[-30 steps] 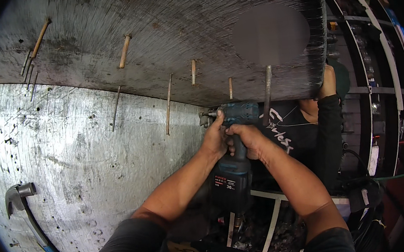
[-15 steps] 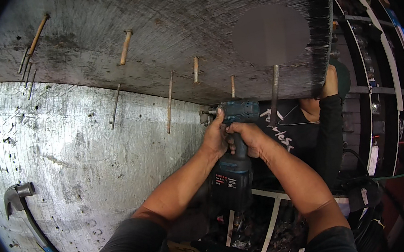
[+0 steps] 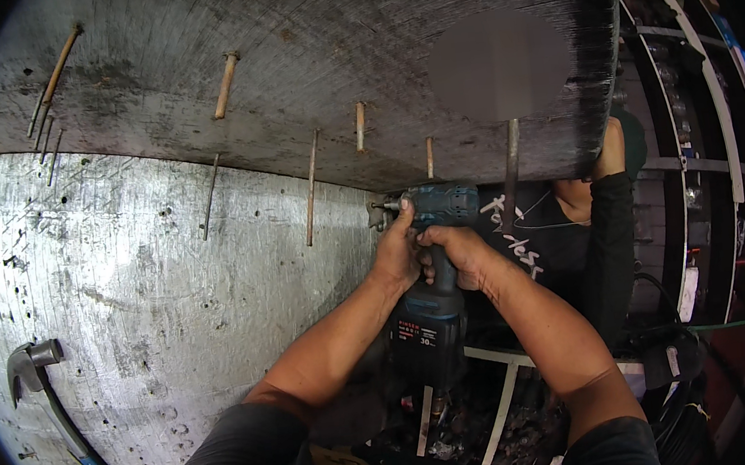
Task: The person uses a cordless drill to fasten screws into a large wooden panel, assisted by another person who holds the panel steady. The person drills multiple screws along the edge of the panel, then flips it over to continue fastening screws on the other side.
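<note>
Both hands on a blue cordless drill [image 3: 434,253] pressed against the edge of a big grey slab [image 3: 169,281]. Right hand [image 3: 461,255] fingers wrapped around the grip; left hand [image 3: 397,252] fingers cup the nose, hiding the bit tip. Wooden pegs [image 3: 225,84] stick from the upper slab. Hammer [image 3: 34,377] rests lower left, handle cut off. Another person behind, mostly hidden.

A big scarred wooden slab [image 3: 169,281] fills the left, pale and pitted under bright light. Dim metal shelving [image 3: 700,153] curves down the right; dark debris [image 3: 466,431] litters the floor below.
</note>
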### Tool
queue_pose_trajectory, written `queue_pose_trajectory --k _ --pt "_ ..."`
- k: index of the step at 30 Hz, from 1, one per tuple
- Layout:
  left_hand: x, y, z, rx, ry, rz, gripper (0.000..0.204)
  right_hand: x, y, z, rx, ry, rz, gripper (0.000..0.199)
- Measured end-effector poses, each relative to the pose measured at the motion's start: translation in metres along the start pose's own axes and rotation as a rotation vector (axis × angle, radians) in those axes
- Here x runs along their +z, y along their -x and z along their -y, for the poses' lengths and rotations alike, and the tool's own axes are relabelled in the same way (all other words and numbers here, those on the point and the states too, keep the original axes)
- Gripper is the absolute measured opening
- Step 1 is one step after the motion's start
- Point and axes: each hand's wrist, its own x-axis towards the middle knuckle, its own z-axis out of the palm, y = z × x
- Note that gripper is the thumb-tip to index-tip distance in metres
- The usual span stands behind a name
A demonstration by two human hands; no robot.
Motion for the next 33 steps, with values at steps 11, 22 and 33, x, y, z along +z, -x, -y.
queue_pose_trajectory --k 11,22,33 --pt "0.0 0.002 -0.001 0.031 0.022 0.012 0.07 -0.002 -0.003 -0.002 -0.005 -0.023 0.008 0.017" --pt "-0.008 -0.009 0.006 0.027 0.047 0.082 0.072 -0.005 -0.008 -0.005 0.006 -0.031 0.02 0.017" --pt "-0.005 -0.001 0.0 0.014 0.035 0.049 0.074 -0.001 -0.006 -0.004 -0.009 -0.032 0.015 0.016"
